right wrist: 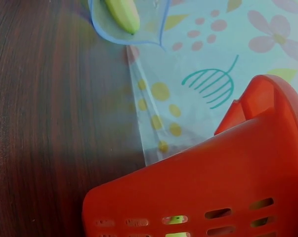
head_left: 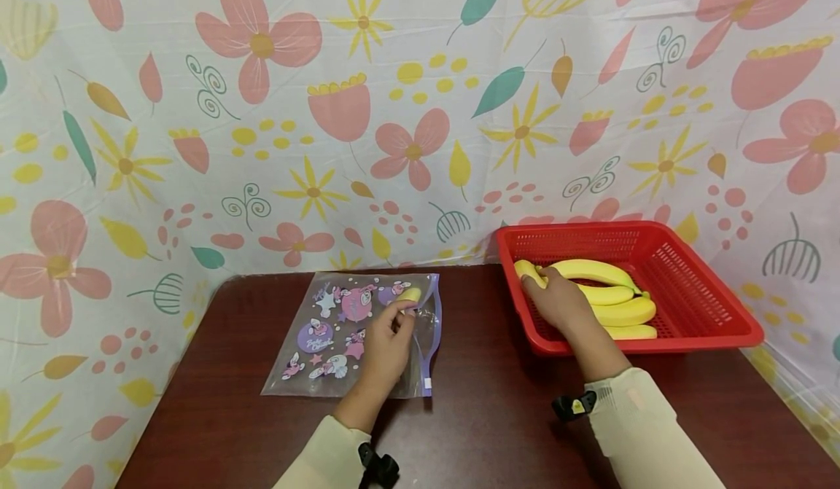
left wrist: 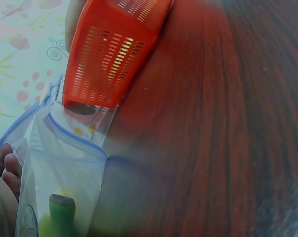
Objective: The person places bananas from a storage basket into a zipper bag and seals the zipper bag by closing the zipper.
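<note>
A clear zip bag (head_left: 289, 361) with cartoon prints and a purple slider edge lies on the table, its mouth to the right and raised. My left hand (head_left: 387, 347) pinches the bag's upper layer near the mouth. Inside the bag is a banana (head_left: 410, 295); its green stem shows through the plastic in the left wrist view, and its body at the mouth in the right wrist view. At the red basket's left side, my right hand (head_left: 558, 301) grips a yellow banana (head_left: 529, 272), partly hidden by the fingers. Several other bananas (head_left: 626, 311) lie beside that hand in the basket.
The slotted red basket (head_left: 712, 329) stands at the table's back right, close to the floral cloth (head_left: 407, 146) behind. Dark brown tabletop (head_left: 485, 416) lies between bag and basket. A small camera is strapped at each wrist.
</note>
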Tool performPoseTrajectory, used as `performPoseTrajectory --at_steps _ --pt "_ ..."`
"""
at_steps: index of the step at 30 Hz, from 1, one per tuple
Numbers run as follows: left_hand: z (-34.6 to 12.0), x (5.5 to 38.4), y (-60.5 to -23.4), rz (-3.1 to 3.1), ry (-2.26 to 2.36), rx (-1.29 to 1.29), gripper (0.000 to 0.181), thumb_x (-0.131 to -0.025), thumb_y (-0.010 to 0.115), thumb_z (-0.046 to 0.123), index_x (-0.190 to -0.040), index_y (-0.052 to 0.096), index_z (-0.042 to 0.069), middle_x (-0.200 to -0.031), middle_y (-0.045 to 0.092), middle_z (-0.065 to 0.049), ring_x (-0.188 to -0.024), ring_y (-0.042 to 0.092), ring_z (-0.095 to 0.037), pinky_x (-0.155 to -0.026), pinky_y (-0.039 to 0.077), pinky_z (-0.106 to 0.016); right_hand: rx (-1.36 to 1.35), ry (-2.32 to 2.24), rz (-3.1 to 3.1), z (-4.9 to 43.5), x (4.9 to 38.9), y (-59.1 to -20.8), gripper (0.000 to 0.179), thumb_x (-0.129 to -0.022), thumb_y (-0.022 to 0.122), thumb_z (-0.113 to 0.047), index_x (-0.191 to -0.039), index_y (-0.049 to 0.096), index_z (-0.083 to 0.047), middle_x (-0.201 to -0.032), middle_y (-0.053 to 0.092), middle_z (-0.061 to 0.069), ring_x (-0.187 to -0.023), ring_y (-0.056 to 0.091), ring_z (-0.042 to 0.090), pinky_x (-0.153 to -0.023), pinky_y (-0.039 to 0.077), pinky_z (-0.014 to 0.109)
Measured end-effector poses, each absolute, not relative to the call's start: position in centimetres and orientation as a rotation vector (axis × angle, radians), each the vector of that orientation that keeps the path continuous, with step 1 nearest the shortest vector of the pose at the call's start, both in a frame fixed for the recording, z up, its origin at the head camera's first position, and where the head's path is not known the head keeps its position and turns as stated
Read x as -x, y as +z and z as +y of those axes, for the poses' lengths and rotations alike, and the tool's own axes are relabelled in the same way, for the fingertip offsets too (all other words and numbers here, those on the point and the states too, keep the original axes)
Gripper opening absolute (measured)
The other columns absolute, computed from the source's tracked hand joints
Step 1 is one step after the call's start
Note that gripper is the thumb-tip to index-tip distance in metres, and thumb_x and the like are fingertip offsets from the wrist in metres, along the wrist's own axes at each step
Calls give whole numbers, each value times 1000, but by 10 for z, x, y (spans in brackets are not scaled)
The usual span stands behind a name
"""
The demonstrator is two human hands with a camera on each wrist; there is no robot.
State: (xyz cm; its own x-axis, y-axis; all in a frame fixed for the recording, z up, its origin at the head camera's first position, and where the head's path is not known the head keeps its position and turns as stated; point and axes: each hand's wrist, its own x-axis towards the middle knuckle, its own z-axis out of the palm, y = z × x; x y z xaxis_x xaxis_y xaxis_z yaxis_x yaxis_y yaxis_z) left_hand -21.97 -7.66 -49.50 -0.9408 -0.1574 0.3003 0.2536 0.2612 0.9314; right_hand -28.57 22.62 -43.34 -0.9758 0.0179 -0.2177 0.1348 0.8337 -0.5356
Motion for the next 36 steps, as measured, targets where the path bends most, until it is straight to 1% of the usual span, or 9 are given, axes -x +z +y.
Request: performPoseTrajectory --at_steps 4,7,11,15,18,25,31,36 --pt "-76 219 -494 -2215 -1713 93 19 -98 62 12 -112 74 14 -69 49 1 -52 39 -2 -48 33 -20 -134 -872 2834 226 285 -432 83 -102 33 -63 -158 25 -3 -146 45 29 -120 53 42 -103 48 62" --pt "-76 219 -494 -2220 -1712 91 19 -98 62 12 -112 74 15 -69 49 1 -52 39 -2 -48 33 -20 -117 -872 2893 225 283 -432 81 -103 28 -62 -157 27 -1 -149 43 31 -126 50 46 -108 42 64" --pt "-76 219 -494 -2227 -1706 93 19 -98 62 12 -112 74 16 -69 50 1 -52 40 -3 -47 34 -20 -95 -887 2966 224 282 -432 80 -105 20 -60 -157 28 0 -152 40 32 -137 43 49 -114 34 64" --pt "-76 219 -494 -2230 -1692 100 20 -98 61 12 -113 74 15 -69 50 2 -52 40 -3 -48 34 -20 -88 -901 2994 224 282 -431 80 -105 18 -59 -157 27 1 -154 39 31 -140 40 50 -116 31 64" --pt "-76 219 -494 -2230 -1687 103 20 -98 61 12 -113 74 14 -69 50 2 -52 40 -3 -48 33 -20 -93 -922 2995 224 282 -431 79 -105 21 -58 -157 27 1 -154 39 31 -140 40 49 -116 31 64" --pt "-77 219 -495 -2224 -1699 104 19 -98 61 12 -112 74 12 -68 48 2 -52 39 -2 -48 33 -20 -101 -1027 3007 224 280 -431 79 -104 33 -58 -159 23 -2 -155 39 29 -139 42 46 -115 33 64" --pt "-76 220 -498 -2199 -1713 114 18 -98 62 12 -111 74 13 -69 49 1 -52 39 -1 -48 32 -19 -54 -1109 3059 223 278 -430 77 -102 42 -55 -157 28 -3 -150 44 27 -131 47 42 -112 37 65" --pt "-76 220 -498 -2196 -1712 112 18 -98 62 11 -111 75 12 -68 50 1 -52 39 -1 -49 32 -19 -17 -1132 3077 222 276 -428 78 -100 48 -56 -158 29 -6 -151 44 25 -132 46 42 -111 38 65"
